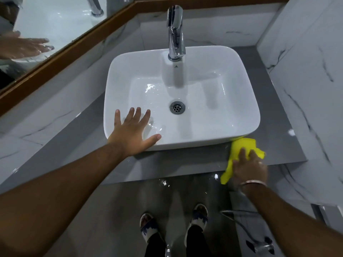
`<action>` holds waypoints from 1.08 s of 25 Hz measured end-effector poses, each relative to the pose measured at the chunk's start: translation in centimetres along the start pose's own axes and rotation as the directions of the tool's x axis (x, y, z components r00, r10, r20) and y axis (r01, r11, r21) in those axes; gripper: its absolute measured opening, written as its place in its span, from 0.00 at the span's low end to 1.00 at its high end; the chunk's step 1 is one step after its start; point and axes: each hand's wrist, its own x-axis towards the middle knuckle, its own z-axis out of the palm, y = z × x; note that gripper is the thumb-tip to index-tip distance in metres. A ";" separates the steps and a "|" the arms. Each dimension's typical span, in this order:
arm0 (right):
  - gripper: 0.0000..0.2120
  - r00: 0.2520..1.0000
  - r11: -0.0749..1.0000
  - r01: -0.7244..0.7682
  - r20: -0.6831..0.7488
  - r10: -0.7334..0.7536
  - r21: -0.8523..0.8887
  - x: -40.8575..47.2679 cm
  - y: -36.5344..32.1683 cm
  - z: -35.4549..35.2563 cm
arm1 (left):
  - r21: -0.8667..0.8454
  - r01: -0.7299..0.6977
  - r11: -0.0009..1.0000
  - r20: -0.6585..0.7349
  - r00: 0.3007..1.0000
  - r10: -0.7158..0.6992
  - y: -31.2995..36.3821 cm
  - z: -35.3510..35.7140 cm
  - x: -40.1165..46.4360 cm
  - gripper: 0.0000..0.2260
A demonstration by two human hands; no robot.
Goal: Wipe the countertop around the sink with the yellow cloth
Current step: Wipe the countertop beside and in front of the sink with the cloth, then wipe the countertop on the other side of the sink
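Note:
A white rectangular sink [241,75] stands on a grey countertop [178,164]. The yellow cloth [239,147] lies crumpled on the countertop at the sink's front right corner, touching the basin's base. My right hand [250,166] presses down on the cloth, with a bangle at the wrist; part of the cloth hangs over the counter's front edge. My left hand [132,131] rests with fingers spread on the sink's front left rim, holding nothing.
A chrome tap [176,32] rises at the back of the basin, and a drain [177,107] sits in its middle. A wood-framed mirror [61,51] runs along the left. Marble walls enclose the counter behind and right. My feet [174,223] stand on a wet floor below.

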 end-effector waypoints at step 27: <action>0.38 0.848 0.859 0.512 -0.147 -0.509 -0.021 5.2 -5.4 -11.9 | -0.064 -0.594 0.802 -0.345 0.767 0.540 10.1 4.8 -5.4 0.12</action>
